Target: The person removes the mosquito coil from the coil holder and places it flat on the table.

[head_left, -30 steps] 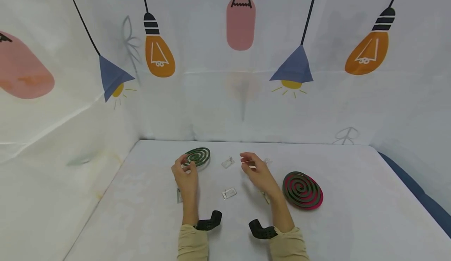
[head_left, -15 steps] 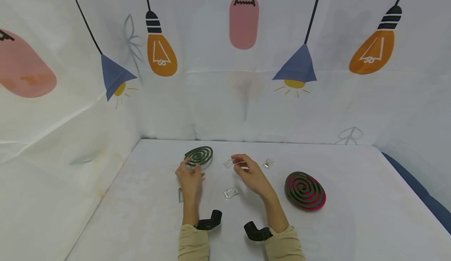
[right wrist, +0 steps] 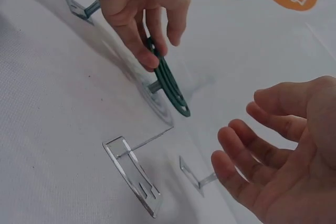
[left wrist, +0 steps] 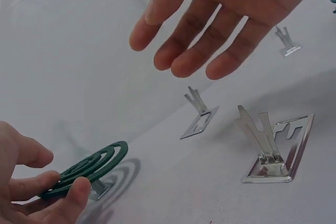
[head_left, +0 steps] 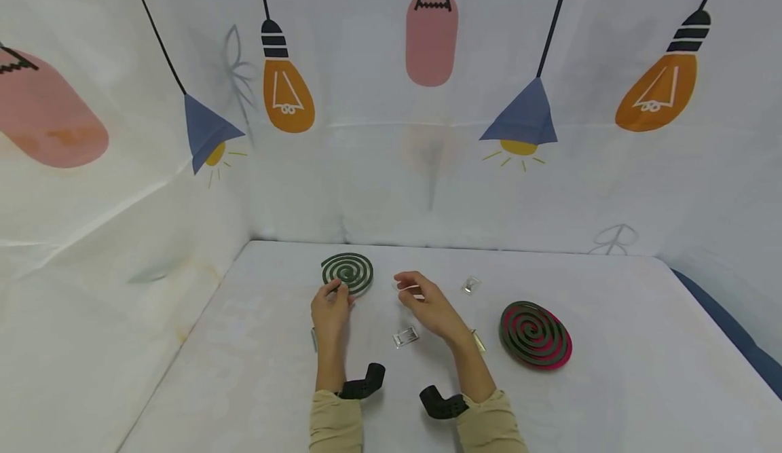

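A green mosquito coil [head_left: 347, 272] sits at the back left, on a metal stand [left wrist: 102, 187] partly hidden beneath it. My left hand [head_left: 330, 310] pinches the coil's near edge between thumb and fingers. To its right, my right hand [head_left: 430, 307] hovers above the table, holding nothing, its fingers loosely bent and the thumb apart. Another metal coil stand [left wrist: 273, 153], with an upright forked prong, lies below the right hand in the left wrist view. A further stand [left wrist: 202, 114] is beyond it, mostly covered by the right hand in the head view.
On the right of the white table [head_left: 641, 371] lies a green spiral coil [head_left: 531, 334] with a red one [head_left: 565, 351] under or between its turns. More small metal stands lie at the back right [head_left: 470, 285], by the right forearm [head_left: 478, 341] and behind the left wrist.
My right hand has moved left, away from the back right stand, toward the coil. My left hand has shifted along the coil's near edge, and the coil's tilt has changed slightly.
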`<control>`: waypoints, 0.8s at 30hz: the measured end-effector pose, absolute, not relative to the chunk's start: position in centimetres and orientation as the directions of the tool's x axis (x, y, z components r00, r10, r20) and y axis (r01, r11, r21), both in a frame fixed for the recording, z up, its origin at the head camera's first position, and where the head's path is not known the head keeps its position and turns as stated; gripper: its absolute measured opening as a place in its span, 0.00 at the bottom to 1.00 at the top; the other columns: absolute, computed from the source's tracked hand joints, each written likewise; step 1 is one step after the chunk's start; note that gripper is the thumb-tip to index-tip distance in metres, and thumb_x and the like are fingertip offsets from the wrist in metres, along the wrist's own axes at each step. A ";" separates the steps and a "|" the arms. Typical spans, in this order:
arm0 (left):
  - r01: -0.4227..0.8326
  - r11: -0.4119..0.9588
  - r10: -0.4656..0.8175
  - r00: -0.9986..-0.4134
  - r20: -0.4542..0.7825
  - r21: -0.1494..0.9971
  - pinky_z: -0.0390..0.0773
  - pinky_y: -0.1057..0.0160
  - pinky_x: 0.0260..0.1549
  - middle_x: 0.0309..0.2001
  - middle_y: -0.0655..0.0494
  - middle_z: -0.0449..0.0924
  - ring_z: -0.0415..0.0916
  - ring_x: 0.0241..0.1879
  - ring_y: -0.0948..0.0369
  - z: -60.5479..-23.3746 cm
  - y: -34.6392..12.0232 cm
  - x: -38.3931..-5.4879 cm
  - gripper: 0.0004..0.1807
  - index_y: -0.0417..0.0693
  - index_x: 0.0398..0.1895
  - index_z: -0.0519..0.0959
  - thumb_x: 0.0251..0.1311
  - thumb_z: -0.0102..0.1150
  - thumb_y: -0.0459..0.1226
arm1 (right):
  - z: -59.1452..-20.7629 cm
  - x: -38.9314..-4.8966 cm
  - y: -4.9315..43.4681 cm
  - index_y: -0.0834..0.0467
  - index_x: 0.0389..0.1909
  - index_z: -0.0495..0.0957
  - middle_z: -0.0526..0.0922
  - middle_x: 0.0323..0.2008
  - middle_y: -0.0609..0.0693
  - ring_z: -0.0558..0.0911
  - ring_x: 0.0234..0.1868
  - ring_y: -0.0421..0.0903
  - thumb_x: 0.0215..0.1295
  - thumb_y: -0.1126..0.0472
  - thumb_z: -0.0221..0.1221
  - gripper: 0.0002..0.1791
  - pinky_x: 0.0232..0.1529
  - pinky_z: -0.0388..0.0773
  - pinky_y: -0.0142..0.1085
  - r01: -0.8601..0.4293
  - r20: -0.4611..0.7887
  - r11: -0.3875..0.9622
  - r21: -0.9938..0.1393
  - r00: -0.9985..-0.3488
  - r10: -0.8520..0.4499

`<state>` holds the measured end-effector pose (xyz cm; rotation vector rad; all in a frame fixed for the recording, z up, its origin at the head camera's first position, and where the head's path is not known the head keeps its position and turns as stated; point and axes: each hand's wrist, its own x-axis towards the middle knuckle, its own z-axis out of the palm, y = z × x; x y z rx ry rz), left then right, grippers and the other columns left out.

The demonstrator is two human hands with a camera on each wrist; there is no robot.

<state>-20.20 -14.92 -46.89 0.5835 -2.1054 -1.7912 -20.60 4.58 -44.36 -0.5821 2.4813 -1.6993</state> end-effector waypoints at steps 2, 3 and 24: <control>-0.102 0.145 -0.506 -0.862 -0.015 0.984 0.72 0.76 0.24 0.38 0.34 0.82 0.83 0.27 0.58 -46.8 -14.9 -20.2 0.17 0.35 0.53 0.75 0.64 0.51 0.35 | -44.5 -20.7 4.4 0.57 0.59 0.70 0.76 0.54 0.60 0.74 0.56 0.51 0.68 0.60 0.54 0.19 0.55 0.73 0.46 -0.255 0.131 0.327 -0.910 -0.924 -0.358; -0.103 0.143 -0.503 -0.864 -0.017 0.984 0.72 0.76 0.24 0.39 0.34 0.82 0.83 0.27 0.57 -46.7 -15.0 -20.1 0.17 0.35 0.53 0.75 0.64 0.51 0.35 | -44.5 -20.7 4.3 0.58 0.59 0.70 0.76 0.54 0.60 0.74 0.56 0.52 0.68 0.60 0.54 0.20 0.54 0.73 0.46 -0.248 0.120 0.333 -0.910 -0.925 -0.361; -0.072 0.132 -0.494 -0.869 0.002 0.989 0.82 0.63 0.29 0.52 0.36 0.71 0.83 0.24 0.59 -47.0 -14.9 -19.8 0.17 0.33 0.55 0.68 0.64 0.49 0.29 | -46.6 -25.2 -0.6 0.64 0.71 0.50 0.66 0.64 0.68 0.78 0.56 0.55 0.65 0.64 0.54 0.36 0.55 0.76 0.42 0.127 -0.185 0.159 -0.979 -0.883 -0.432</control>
